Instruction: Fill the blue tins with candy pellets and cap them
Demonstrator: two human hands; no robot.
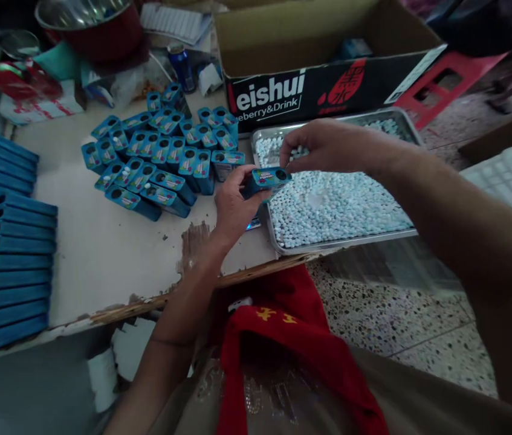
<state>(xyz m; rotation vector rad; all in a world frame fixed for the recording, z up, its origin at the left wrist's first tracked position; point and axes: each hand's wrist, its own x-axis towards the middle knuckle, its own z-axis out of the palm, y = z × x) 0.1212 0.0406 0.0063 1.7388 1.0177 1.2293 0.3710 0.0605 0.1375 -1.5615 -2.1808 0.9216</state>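
My left hand (236,202) grips a small blue candy box (268,177), its printed top with a round dark hole facing up. Just above that hole is my right hand (317,145), its thumb and fingers pinched together; whatever they hold is hidden. Below and behind the right hand lies a metal tray (328,244) spread with many small pale candies (341,202). Left of my left hand stands a loose cluster of similar blue boxes (160,151), several with white pieces at their holes.
Rows of blue boxes (15,254) line the table's left side. Behind the tray stands an open cardboard carton (274,96). A blue can (182,67), a red bowl (97,36) and a red stool (446,84) are farther back. The table's front edge (237,276) is chipped.
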